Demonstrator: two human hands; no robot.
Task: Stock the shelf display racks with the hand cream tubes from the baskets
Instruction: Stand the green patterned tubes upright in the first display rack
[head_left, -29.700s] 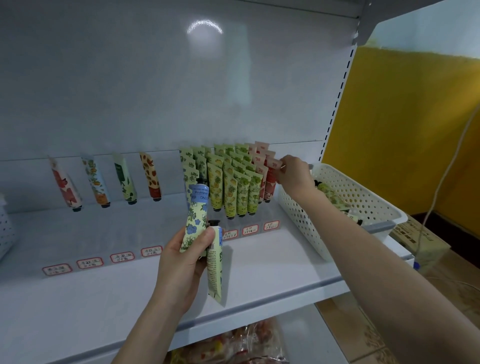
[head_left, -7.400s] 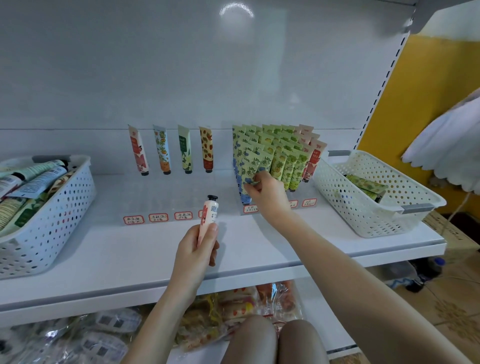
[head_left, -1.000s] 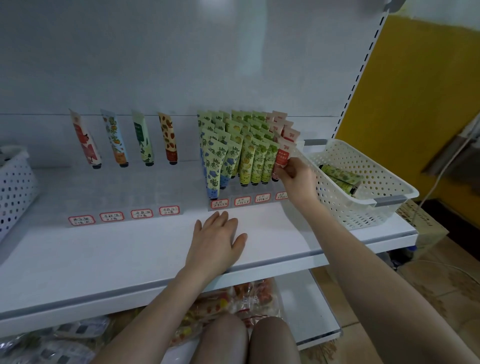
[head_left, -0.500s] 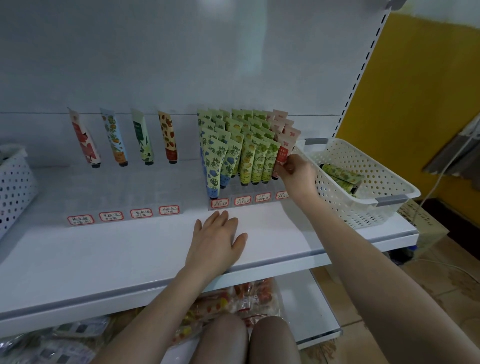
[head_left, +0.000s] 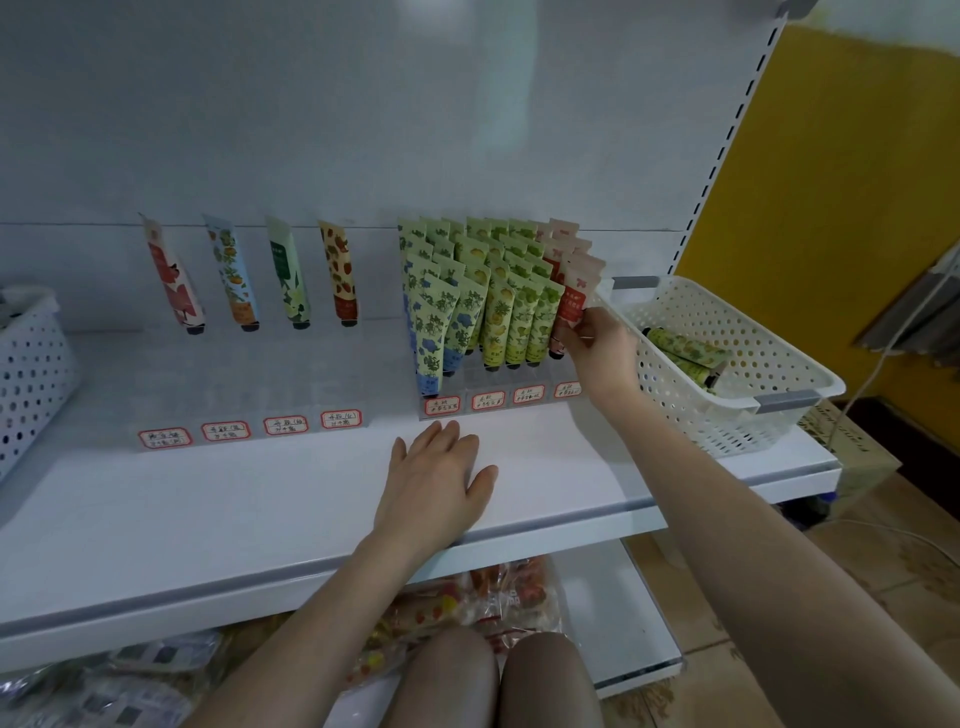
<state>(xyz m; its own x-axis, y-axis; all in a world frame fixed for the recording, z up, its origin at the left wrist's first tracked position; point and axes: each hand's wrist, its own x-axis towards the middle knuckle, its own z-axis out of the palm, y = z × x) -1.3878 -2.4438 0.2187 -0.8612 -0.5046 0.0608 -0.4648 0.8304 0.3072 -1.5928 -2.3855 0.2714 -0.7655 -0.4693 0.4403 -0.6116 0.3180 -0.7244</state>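
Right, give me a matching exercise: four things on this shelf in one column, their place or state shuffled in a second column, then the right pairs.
Things
1. left hand
2. right hand
3. red tube
4. right basket

Places or states
A. holds a few green tubes
B. flat on the shelf board, palm down
C. front of the rack's rightmost column
D. fingers on the red tube

Pairs: 1-B, 2-D, 3-C, 4-A

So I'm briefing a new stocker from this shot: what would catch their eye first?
The densely packed rack of green, blue and red hand cream tubes at mid shelf, with the right hand gripping the red tube at its right end. Left of it, four single tubes stand apart in the nearly bare rack, and the left hand lies flat on the shelf.
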